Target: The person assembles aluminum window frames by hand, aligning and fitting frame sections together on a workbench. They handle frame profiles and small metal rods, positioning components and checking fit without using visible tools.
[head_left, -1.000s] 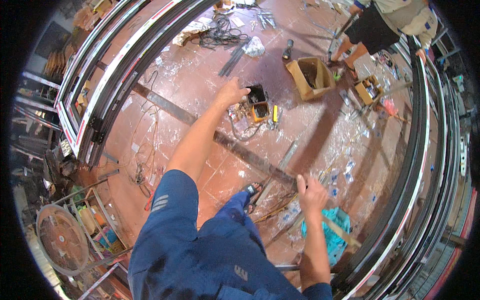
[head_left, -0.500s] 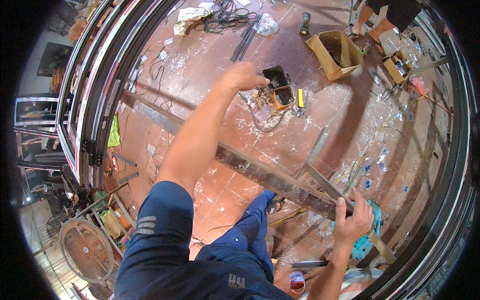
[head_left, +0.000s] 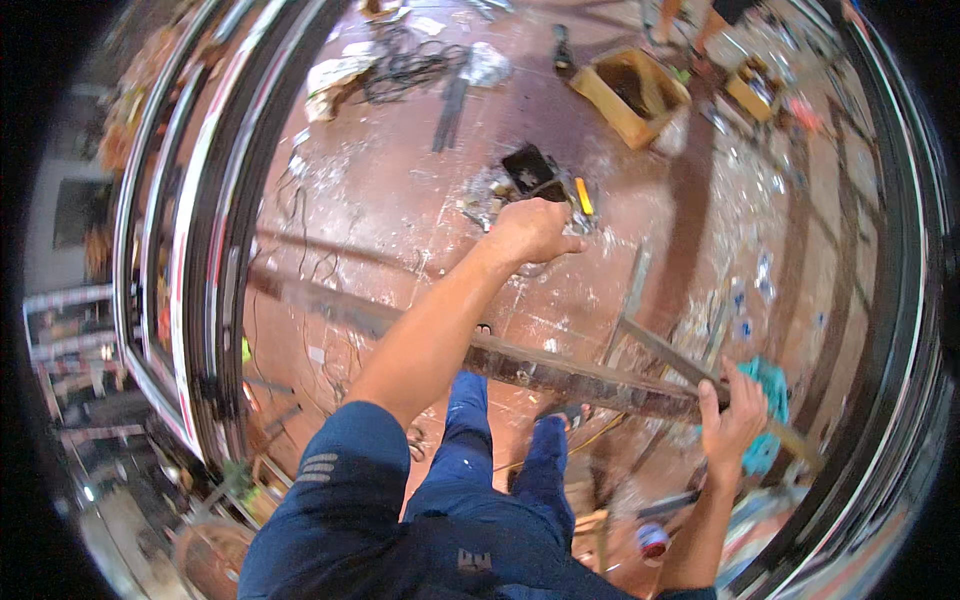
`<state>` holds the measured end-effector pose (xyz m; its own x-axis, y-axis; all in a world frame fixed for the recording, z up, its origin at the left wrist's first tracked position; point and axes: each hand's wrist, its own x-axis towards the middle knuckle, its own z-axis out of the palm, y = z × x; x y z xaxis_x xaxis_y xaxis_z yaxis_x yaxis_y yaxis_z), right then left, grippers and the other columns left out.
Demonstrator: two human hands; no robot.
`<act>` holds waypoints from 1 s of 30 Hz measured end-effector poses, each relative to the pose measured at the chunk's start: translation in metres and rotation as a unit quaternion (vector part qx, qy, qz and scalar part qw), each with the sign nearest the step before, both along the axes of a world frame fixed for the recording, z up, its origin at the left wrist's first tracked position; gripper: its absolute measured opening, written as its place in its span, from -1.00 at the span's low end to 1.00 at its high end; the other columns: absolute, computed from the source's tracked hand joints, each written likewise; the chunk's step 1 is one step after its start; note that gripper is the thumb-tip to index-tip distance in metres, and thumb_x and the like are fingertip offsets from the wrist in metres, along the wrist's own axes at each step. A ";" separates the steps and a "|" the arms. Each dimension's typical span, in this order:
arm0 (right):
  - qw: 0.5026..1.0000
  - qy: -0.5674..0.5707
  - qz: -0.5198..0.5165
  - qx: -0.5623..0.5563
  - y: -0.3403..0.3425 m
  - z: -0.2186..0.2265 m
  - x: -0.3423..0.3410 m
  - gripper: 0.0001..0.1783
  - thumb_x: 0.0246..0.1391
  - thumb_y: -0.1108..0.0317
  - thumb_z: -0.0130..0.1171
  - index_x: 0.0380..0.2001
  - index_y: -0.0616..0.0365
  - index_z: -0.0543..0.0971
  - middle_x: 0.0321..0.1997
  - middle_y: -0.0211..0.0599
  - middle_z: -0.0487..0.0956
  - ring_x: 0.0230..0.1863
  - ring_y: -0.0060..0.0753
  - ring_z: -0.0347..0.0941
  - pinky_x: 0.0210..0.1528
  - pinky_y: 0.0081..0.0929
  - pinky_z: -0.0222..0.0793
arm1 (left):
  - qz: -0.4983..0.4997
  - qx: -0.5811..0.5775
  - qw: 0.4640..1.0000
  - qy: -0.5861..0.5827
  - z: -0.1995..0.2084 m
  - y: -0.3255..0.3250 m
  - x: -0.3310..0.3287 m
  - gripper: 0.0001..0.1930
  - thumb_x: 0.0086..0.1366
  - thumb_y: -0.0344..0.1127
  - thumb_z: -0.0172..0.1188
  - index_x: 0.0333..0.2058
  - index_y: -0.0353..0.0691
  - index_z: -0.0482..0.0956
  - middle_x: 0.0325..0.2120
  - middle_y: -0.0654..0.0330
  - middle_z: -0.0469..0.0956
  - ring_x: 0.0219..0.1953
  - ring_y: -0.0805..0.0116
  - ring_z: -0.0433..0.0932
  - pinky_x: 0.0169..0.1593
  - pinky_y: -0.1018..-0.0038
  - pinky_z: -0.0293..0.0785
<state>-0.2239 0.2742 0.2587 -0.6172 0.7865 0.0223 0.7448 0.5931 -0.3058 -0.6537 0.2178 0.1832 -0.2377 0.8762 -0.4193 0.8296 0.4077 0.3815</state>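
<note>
Small black box [head_left: 527,168] w/ a yellow-handled tool [head_left: 583,196] beside it sits upper centre of frame, on a crumpled clear plastic patch on the reddish floor [head_left: 380,220]. Left hand [head_left: 530,232] is just below it, arm stretched out; fingers curled in a loose fist w/ the fingertips hidden under the knuckles, so can't tell if the grip pinches anything or only rests near the box. Box edge looks touching or just beside the knuckles.

Long rusty metal bar [head_left: 560,370] runs from mid-left to lower right, crossing under the left forearm. Right hand [head_left: 735,425] is closed round its lower-right end, next to a teal cloth [head_left: 770,395]; a thinner angle piece [head_left: 630,290] leans off the bar there.

Step in hand, by my read: reaching for small stuff at the box while steadying the bar. Next move calls for a clean pinch w/o letting the bar slip.

Open cardboard box [head_left: 632,95] upper right; tangled cables [head_left: 400,65] upper left.
</note>
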 end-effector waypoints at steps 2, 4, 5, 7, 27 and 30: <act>1.000 0.000 -0.009 0.004 0.003 0.002 -0.005 -0.36 0.24 -0.14 0.35 0.14 0.16 0.72 -0.12 -0.10 0.72 -0.08 0.12 0.58 0.04 -0.01 0.39 | -0.022 0.028 0.999 -0.030 0.007 0.000 0.013 -0.35 0.39 0.22 0.34 0.20 -0.17 0.62 -0.14 -0.23 0.77 -0.03 -0.32 0.74 0.04 -0.12 0.64; 1.000 -0.002 -0.010 0.016 0.007 0.002 -0.007 -0.39 0.24 -0.12 0.35 0.12 0.16 0.72 -0.12 -0.12 0.73 -0.08 0.08 0.58 0.04 -0.04 0.39 | -0.051 0.041 0.997 -0.039 0.026 0.004 0.026 -0.37 0.39 0.18 0.35 0.21 -0.17 0.61 -0.15 -0.23 0.76 -0.04 -0.33 0.73 0.03 -0.12 0.64; 1.000 -0.003 -0.008 0.021 0.009 0.000 -0.007 -0.40 0.25 -0.11 0.35 0.11 0.16 0.73 -0.12 -0.13 0.73 -0.07 0.06 0.59 0.04 -0.05 0.39 | -0.062 0.047 0.996 -0.043 0.031 0.006 0.031 -0.38 0.39 0.16 0.35 0.22 -0.17 0.61 -0.15 -0.23 0.76 -0.04 -0.33 0.73 0.03 -0.12 0.64; 0.999 -0.007 -0.029 0.020 0.009 0.000 -0.008 -0.44 0.25 -0.07 0.35 0.10 0.14 0.73 -0.12 -0.16 0.74 -0.07 0.02 0.60 0.05 -0.08 0.40 | -0.081 0.110 0.988 -0.076 0.025 0.002 0.039 -0.41 0.40 0.11 0.37 0.23 -0.17 0.61 -0.18 -0.23 0.75 -0.05 -0.32 0.73 0.00 -0.13 0.64; 0.970 0.131 -0.054 0.200 -0.015 -0.052 0.022 -0.76 0.24 0.25 0.33 -0.33 0.23 0.61 -0.26 0.03 0.62 -0.16 0.23 0.53 -0.04 0.00 0.39 | -0.266 0.229 0.936 0.011 0.087 -0.041 0.100 -0.44 0.41 -0.02 0.42 0.25 -0.21 0.61 -0.05 -0.09 0.74 -0.02 -0.16 0.72 0.05 0.10 0.64; 0.944 0.129 -0.051 0.300 -0.030 -0.059 0.046 -0.57 0.34 0.05 0.27 -0.01 0.20 0.77 -0.02 0.05 0.73 0.09 0.17 0.60 0.27 -0.06 0.44 | -0.307 0.309 0.900 0.007 0.088 -0.082 0.107 -0.38 0.29 -0.07 0.50 0.24 -0.31 0.69 0.15 -0.01 0.75 0.20 0.11 0.71 0.34 0.17 0.55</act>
